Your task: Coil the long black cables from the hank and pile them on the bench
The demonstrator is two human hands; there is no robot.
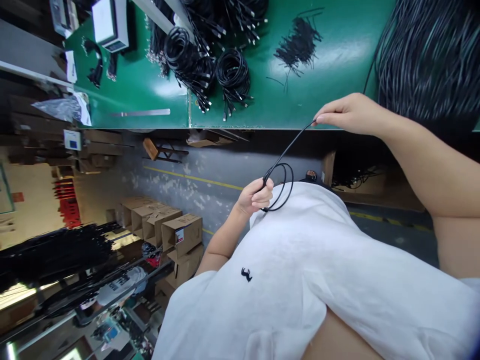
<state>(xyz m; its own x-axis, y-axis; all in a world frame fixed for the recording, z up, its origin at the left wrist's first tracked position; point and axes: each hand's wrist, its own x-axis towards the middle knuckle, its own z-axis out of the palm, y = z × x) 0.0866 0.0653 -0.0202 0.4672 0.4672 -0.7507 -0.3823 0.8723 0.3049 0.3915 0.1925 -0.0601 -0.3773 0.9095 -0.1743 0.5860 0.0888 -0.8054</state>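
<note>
My left hand (258, 196) is closed around a thin black cable (288, 146), in front of the white shirt. Part of that cable forms loose loops that hang beside the fingers. From the left fist the cable runs up, nearly straight, to my right hand (347, 114). There, at the front edge of the green table (258, 107), the thumb and fingertips pinch it. Just beyond the right hand lies a large bundle of long black cables (427, 65). A small heap of short black ties or wire pieces (299, 44) lies farther back on the table.
Coiled black cables with plugs (233, 72) lie left of the heap, near more bundles (187, 55). A metal ruler (146, 113) lies by the table edge. A white boxy device (110, 25) stands farther left. Open cardboard boxes (182, 235) line the floor.
</note>
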